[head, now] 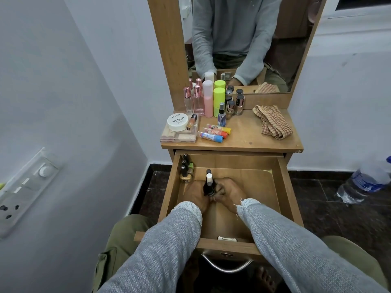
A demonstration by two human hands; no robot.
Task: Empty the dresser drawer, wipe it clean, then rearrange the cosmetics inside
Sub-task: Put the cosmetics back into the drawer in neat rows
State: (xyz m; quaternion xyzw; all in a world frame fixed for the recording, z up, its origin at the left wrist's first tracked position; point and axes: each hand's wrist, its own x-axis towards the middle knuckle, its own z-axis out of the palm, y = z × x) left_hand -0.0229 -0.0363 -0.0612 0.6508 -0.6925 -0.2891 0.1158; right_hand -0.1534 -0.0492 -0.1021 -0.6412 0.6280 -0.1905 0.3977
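Observation:
The wooden drawer (283, 187) stands pulled out below the dresser top (249, 136). Both my hands are inside it. My left hand (195, 192) and my right hand (229, 190) close together around small dark nail polish bottles (209, 183), one with a white cap, standing upright on the drawer floor. Several more nail polish bottles (186, 170) stand in the drawer's far left corner. On the dresser top sit pink perfume bottles (195, 100), a pink tube, a lime green container (219, 100), a white nail polish remover jar (177, 122), a palette and lip balms (213, 133).
A checked cloth (271, 121) lies crumpled on the right of the dresser top. A mirror (243, 43) rises behind. A plastic water bottle (364, 182) lies on the dark floor at right. A wall switch panel (27, 187) is at left. The drawer's metal handle (226, 265) faces me.

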